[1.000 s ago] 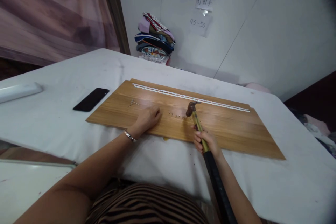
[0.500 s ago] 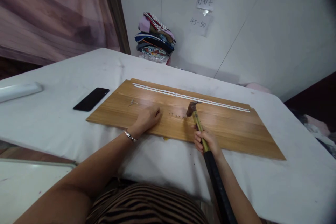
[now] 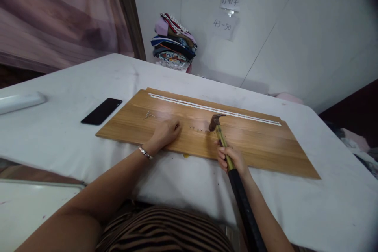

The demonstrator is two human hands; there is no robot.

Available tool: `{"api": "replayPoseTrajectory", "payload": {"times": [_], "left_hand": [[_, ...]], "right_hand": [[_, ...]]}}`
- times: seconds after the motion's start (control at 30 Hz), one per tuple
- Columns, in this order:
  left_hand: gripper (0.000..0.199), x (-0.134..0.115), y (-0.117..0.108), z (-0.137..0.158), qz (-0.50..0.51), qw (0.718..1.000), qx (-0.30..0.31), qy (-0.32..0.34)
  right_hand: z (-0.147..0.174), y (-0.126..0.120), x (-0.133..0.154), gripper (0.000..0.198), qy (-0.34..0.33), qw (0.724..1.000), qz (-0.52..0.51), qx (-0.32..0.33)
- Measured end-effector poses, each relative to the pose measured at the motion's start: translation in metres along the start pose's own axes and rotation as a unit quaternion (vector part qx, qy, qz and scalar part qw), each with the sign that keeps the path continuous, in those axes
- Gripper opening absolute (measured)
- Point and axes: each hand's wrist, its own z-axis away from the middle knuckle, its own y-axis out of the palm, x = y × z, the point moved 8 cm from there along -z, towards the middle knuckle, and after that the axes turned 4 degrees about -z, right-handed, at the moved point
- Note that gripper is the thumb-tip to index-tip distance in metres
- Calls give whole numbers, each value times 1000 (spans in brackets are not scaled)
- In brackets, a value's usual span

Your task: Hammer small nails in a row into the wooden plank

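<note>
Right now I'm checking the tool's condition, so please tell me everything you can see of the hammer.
The hammer has a brown, rusty-looking metal head with a claw, a yellowish shaft and a long black grip that runs out of the picture's bottom edge. The right hand grips the shaft below the head. It slants away from the person, head over the wood-look board, beside a row of small nail-like specks; whether it touches any is unclear.

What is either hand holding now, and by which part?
The right hand holds the hammer by its handle's yellow part, ahead of the black grip. The left hand lies curled on the board; any hold there cannot be told.
</note>
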Motion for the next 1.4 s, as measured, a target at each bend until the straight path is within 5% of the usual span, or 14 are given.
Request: {"api": "replayPoseTrajectory", "payload": {"times": [1.4], "left_hand": [[24, -2, -2, 0, 2, 1000, 0, 1]], "right_hand": [[0, 1, -1, 31, 1, 1000, 10, -4]]}}
